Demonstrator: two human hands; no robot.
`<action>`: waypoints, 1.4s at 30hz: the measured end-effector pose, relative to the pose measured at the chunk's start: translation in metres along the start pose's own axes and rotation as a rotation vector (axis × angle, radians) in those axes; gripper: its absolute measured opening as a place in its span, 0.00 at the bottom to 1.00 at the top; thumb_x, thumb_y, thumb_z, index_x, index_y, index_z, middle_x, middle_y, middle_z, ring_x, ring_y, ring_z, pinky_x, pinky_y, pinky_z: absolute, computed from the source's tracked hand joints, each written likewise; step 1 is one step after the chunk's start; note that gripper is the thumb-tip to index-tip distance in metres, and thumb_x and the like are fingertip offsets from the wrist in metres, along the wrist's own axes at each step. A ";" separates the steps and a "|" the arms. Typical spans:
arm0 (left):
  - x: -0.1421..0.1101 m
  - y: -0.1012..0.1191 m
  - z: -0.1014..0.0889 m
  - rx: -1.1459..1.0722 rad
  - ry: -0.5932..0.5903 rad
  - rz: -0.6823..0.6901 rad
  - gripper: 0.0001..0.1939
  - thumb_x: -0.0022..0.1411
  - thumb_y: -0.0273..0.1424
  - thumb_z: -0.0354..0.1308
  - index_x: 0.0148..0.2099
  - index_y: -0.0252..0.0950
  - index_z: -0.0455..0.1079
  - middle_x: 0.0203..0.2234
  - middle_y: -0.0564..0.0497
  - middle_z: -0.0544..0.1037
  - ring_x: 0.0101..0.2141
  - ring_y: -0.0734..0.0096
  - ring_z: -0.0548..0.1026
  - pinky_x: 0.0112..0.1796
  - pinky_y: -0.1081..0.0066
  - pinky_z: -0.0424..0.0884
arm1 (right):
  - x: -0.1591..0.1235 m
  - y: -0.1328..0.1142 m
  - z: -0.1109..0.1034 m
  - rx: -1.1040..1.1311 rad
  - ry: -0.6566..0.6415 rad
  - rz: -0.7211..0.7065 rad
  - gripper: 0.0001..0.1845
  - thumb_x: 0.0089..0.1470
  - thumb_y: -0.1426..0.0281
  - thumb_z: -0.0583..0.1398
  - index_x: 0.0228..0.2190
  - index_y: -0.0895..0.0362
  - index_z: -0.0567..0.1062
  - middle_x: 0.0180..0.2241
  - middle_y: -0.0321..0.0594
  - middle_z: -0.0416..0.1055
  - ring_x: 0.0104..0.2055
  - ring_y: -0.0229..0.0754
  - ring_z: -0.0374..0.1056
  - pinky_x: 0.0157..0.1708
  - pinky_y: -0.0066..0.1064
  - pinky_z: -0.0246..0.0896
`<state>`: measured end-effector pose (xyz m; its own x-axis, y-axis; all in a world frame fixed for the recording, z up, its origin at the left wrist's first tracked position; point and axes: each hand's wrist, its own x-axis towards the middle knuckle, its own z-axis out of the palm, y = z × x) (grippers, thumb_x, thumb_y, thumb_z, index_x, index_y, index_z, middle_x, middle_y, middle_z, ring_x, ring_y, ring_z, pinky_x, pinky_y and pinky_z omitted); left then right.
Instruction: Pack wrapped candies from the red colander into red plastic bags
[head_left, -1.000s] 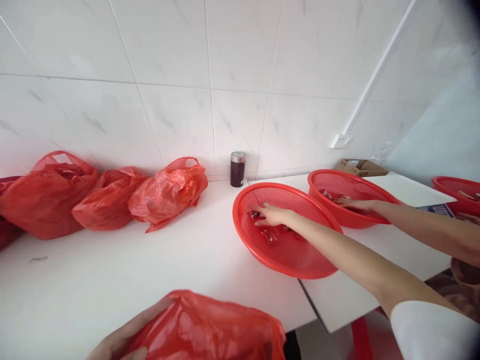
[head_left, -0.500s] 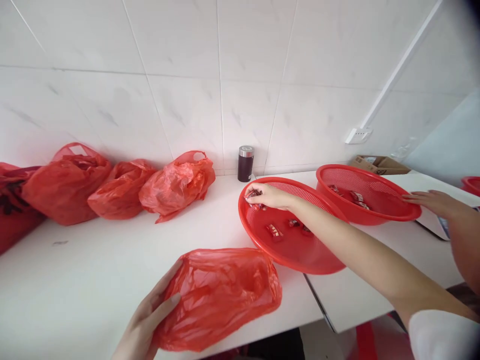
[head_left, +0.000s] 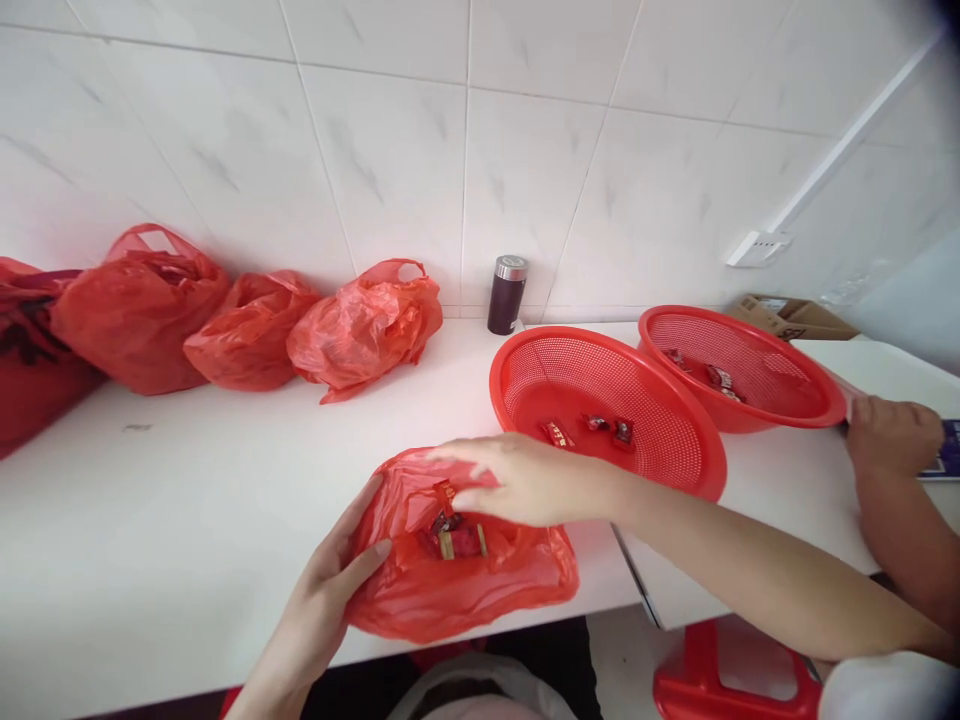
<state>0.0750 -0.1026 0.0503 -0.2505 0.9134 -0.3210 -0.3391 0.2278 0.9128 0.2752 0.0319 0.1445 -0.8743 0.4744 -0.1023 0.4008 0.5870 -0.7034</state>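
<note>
Red bag (head_left: 480, 590) clamped by left hand (head_left: 322, 590), sweets (head_left: 459, 540) inside; right hand (head_left: 532, 482) spread open above; basket (head_left: 570, 335) beside; print on sweets unreadable.

My right hand (head_left: 532, 480) has room leftward over the counter (head_left: 187, 500), beyond the plastic bag (head_left: 465, 590); the red basket (head_left: 697, 440) blocks it straight ahead.

- Red plastic bag (head_left: 465, 600): crumpled, mouth gaping upward, on the near part of the white counter (head_left: 187, 520)
- Wrapped sweets (head_left: 459, 540): small heap, red and gold wrappers, inside the bag
- Round red mesh basket (head_left: 600, 385): just beyond the bag, three red-wrapped sweets (head_left: 596, 423) on its floor
- Second red mesh basket (head_left: 757, 370): farther right, touching the first basket's rim, a few red-wrapped sweets (head_left: 718, 377) inside
</note>
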 end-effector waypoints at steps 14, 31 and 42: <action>0.004 -0.022 -0.020 0.178 0.013 0.030 0.35 0.55 0.43 0.63 0.64 0.54 0.59 0.64 0.59 0.61 0.64 0.51 0.55 0.62 0.56 0.53 | -0.057 0.154 -0.065 -0.362 0.045 0.871 0.55 0.49 0.42 0.57 0.66 0.60 0.45 0.56 0.61 0.63 0.52 0.59 0.67 0.44 0.41 0.63; -0.008 -0.008 -0.007 0.195 0.039 0.040 0.35 0.56 0.42 0.63 0.64 0.52 0.59 0.64 0.56 0.63 0.64 0.52 0.56 0.62 0.57 0.52 | -0.010 0.111 -0.048 -0.282 0.142 0.416 0.13 0.47 0.77 0.58 0.37 0.54 0.70 0.34 0.36 0.68 0.33 0.37 0.64 0.31 0.26 0.58; -0.007 -0.001 0.004 0.157 0.034 0.078 0.38 0.56 0.40 0.63 0.67 0.50 0.55 0.66 0.54 0.58 0.64 0.55 0.55 0.62 0.61 0.54 | -0.008 -0.013 0.015 -0.135 0.001 0.104 0.21 0.53 0.69 0.60 0.50 0.48 0.69 0.43 0.41 0.65 0.34 0.38 0.65 0.34 0.31 0.62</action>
<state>0.0804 -0.1078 0.0521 -0.3016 0.9191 -0.2535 -0.1727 0.2088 0.9626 0.2733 0.0106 0.1438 -0.8262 0.5374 -0.1690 0.5220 0.6175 -0.5884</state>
